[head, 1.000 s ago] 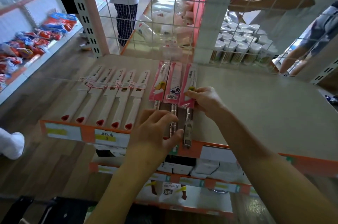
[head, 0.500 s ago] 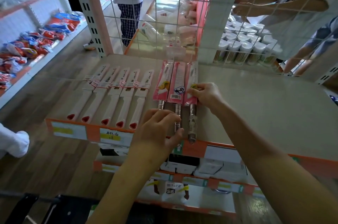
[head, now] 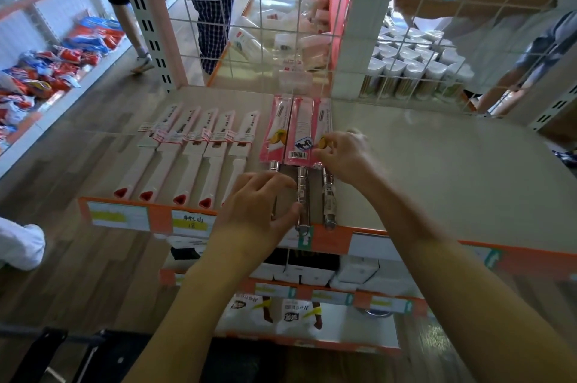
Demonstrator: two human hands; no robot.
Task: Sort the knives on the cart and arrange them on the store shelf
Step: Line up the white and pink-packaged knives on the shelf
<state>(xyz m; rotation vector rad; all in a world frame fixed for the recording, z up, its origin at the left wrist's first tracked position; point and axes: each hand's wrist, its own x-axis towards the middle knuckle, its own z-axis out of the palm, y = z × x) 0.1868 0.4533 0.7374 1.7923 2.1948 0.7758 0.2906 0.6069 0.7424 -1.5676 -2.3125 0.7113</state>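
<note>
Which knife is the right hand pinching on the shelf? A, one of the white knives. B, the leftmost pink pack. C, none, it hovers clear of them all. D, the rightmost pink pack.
D: the right hand pinches the lower end of the rightmost pink pack, while the left hand curls over the metal handles nearer the shelf's front edge.

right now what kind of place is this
Most likely a shop aisle: price labels line the shelf edge, packed knives lie in neat rows, and snack packs fill the next shelf.
</note>
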